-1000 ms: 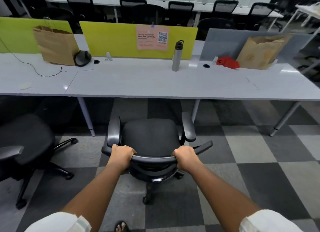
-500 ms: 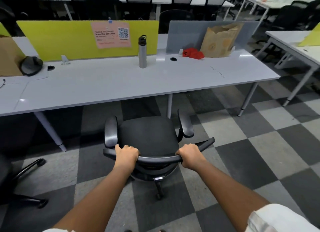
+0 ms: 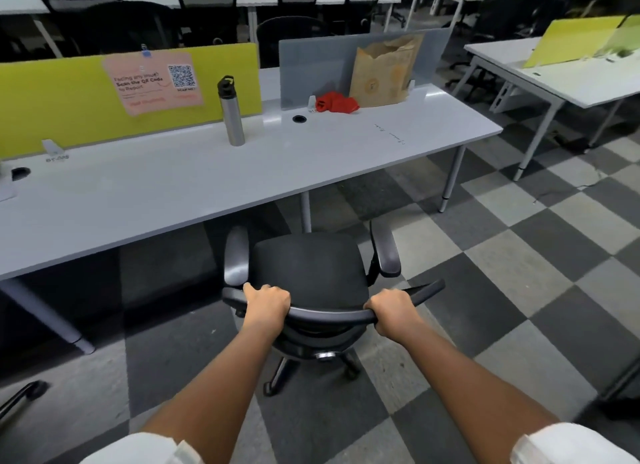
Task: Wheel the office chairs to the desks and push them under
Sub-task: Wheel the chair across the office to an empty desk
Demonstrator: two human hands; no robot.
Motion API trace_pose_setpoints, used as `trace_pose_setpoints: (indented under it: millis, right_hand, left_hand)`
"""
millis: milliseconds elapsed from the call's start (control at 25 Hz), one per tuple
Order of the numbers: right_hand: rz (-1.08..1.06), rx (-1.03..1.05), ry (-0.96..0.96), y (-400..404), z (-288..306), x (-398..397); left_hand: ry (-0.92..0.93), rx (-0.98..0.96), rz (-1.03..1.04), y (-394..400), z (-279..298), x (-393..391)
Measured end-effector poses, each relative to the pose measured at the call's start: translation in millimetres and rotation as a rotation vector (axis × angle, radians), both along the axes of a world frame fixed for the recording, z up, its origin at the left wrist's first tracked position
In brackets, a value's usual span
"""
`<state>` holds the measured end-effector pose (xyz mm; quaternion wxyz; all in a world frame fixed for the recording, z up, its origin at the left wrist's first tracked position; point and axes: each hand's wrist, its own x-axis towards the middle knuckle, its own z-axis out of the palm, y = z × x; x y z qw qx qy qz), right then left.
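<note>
A black office chair point(image 3: 311, 273) with grey armrests stands on the checkered carpet just in front of me, its seat facing the long white desk point(image 3: 207, 186). My left hand point(image 3: 266, 302) grips the left part of the chair's curved backrest top. On the right part of that same rim, my right hand point(image 3: 393, 307) is closed. The chair's front edge sits close to the desk's front edge, beside a middle desk leg point(image 3: 305, 210). Its wheeled base point(image 3: 280, 377) shows below the seat.
On the desk stand a steel bottle point(image 3: 231, 113), a red cloth point(image 3: 336, 102), a brown paper bag point(image 3: 384, 72), and yellow and grey divider panels. Another white desk point(image 3: 561, 79) stands at the right. A second chair's base point(image 3: 20, 396) pokes in at the lower left. More black chairs line the back.
The view has swung to the right along the desk, and the chair has rolled rightward and nearer to the desk. Both hands keep their grip on the backrest.
</note>
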<state>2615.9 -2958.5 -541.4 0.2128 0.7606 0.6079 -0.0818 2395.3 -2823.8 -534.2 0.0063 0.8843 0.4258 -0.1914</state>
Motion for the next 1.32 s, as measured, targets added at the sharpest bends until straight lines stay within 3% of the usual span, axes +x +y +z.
trace_pose_setpoints:
  millis: [760,1320]
  right_hand:
    - [-0.289,0.030,-0.070,-35,1,96]
    - [-0.237,0.035,-0.036,-40,7,321]
  left_hand:
    - [-0.034,-0.028,-0.205,9,-4,137]
    - [-0.022,-0.077,-0.065,-23,3,343]
